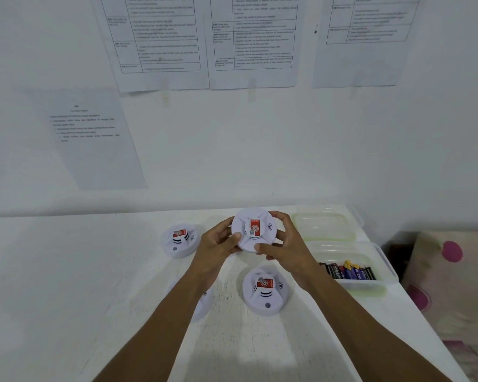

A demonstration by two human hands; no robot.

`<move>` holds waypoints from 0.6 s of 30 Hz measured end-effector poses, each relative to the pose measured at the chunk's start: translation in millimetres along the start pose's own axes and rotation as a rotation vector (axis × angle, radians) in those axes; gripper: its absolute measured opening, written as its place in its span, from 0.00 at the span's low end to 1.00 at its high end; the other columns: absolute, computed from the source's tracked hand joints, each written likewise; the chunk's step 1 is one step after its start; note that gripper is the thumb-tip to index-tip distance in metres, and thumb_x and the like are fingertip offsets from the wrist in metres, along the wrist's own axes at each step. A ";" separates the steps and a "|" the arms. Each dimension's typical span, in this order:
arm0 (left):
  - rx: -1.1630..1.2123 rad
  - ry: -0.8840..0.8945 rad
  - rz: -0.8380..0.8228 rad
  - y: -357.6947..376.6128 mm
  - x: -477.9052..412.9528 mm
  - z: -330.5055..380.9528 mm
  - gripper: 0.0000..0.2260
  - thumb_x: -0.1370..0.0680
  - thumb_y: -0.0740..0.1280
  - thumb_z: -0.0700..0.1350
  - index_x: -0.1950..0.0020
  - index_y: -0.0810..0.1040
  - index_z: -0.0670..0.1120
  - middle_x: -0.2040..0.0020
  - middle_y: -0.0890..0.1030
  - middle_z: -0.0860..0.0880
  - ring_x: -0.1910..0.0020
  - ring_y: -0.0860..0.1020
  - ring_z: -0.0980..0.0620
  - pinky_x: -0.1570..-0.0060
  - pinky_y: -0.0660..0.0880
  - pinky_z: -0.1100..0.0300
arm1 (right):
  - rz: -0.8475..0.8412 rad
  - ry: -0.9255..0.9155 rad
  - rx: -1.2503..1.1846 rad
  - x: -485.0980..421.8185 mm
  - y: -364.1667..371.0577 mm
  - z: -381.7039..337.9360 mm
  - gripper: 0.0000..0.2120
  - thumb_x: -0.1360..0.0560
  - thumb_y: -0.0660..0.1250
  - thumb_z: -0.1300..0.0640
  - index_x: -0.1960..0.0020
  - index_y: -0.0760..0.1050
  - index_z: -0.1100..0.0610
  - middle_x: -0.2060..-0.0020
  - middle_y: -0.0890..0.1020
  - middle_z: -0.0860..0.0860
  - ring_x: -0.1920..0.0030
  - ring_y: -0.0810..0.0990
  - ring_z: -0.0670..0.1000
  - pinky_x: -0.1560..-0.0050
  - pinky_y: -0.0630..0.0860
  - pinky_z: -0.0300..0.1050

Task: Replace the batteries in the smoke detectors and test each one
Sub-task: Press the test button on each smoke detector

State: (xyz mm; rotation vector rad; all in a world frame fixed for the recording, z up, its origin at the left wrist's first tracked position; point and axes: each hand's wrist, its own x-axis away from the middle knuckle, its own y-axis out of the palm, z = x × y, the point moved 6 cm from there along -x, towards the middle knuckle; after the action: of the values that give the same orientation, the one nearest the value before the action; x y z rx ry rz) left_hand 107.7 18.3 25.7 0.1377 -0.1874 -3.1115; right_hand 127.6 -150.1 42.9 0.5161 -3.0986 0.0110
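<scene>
1. White plastic smoke detector (255, 230) held up above the table (80, 271), face tilted toward the camera, red label at its centre.
2. Left hand (218, 244) clasped on its left rim, thumb pressed on the face near the lower left edge.
3. Right hand (282, 244) clasped on its right rim — fingers curled over the top edge, thumb on the lower front.
4. Second detector (180, 240) lying flat on the table to the left of the held one, red label up, apart from both hands.
5. Third detector (265, 292) flat on the table between the two forearms, nearer the camera.
6. Fourth detector (204, 301) mostly hidden under the left forearm; only its right edge visible.
7. Clear plastic tub (381, 260) to the right of the right wrist, with a row of batteries (348, 270) lying in it — black, blue and yellow casings.
8. Clear lid (323, 226) flat on the table just behind the tub.
9. Printed sheets (251, 40) taped to the white wall beyond the table.
</scene>
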 end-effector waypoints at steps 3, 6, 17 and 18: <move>-0.001 0.004 0.002 -0.5 1.1 0.6 0.17 0.20 0.66 0.40 0.31 0.74 0.44 0.39 0.82 0.45 0.40 0.80 0.43 0.42 0.79 0.47 | -0.021 0.014 0.028 0.4 -0.7 0.1 0.31 0.31 0.76 0.63 0.36 0.67 0.42 0.44 0.82 0.49 0.47 0.82 0.53 0.57 0.79 0.43; 0.007 0.013 -0.009 -0.9 1.5 2.4 0.17 0.20 0.66 0.40 0.31 0.74 0.45 0.38 0.82 0.44 0.39 0.80 0.43 0.41 0.78 0.46 | -0.036 0.039 0.017 -1.3 -3.6 -0.6 0.20 0.25 0.71 0.56 0.37 0.70 0.42 0.47 0.84 0.52 0.52 0.84 0.55 0.55 0.76 0.47; -0.033 0.009 -0.012 -0.7 0.0 3.6 0.18 0.20 0.66 0.40 0.30 0.73 0.45 0.38 0.82 0.45 0.39 0.81 0.43 0.39 0.77 0.43 | 0.085 0.002 0.077 -6.6 -11.0 -5.1 0.08 0.21 0.65 0.52 0.42 0.73 0.44 0.58 0.87 0.53 0.62 0.82 0.47 0.54 0.77 0.48; -0.034 0.009 -0.013 -1.3 -0.1 3.8 0.18 0.20 0.66 0.39 0.30 0.73 0.45 0.38 0.82 0.45 0.39 0.80 0.43 0.39 0.77 0.43 | 0.085 0.004 0.074 -6.3 -11.0 -4.7 0.09 0.21 0.66 0.52 0.42 0.73 0.44 0.58 0.87 0.53 0.62 0.82 0.48 0.54 0.77 0.48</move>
State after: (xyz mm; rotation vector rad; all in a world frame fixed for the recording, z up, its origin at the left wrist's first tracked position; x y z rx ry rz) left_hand 107.4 20.1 29.3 0.1525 -0.1344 -3.1247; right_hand 137.2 -158.4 47.7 0.3851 -3.1238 0.1275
